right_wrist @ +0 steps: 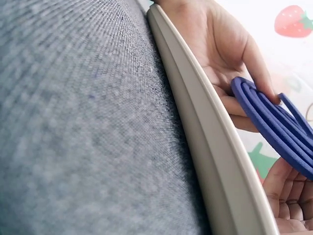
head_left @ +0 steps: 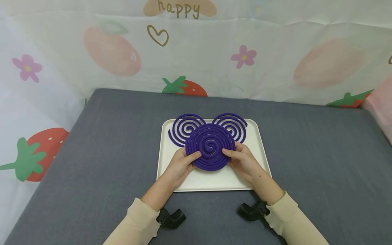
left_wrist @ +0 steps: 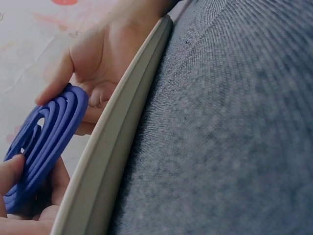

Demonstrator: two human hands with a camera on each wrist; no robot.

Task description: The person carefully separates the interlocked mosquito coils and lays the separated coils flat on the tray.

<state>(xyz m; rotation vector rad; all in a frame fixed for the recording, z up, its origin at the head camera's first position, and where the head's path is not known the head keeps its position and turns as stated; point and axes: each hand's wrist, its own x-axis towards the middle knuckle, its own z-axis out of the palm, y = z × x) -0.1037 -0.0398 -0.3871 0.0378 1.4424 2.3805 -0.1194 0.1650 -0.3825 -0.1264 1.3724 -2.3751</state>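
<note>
Both hands hold a purple mosquito coil point(head_left: 210, 147) by its lower sides, raised and tilted above the cream tray point(head_left: 208, 184). The left hand point(head_left: 181, 165) pinches its left edge, thumb on the front face. On the opposite edge, the right hand point(head_left: 245, 163) has its thumb on the front and its other fingers behind. Wound tightly, the held coil shows narrow gaps between its rings in the left wrist view. Behind it, a looser purple spiral point(head_left: 190, 128) lies at the tray's far left, with another purple spiral point(head_left: 229, 114) at the far right; each is partly hidden.
The tray rests on a grey cloth-covered table point(head_left: 110, 153). A white curtain point(head_left: 196, 47) printed with strawberries and flowers hangs behind it and along the left. Both spirals reach over the tray's far rim. Black wrist devices point(head_left: 171, 218) sit near the tray's front edge.
</note>
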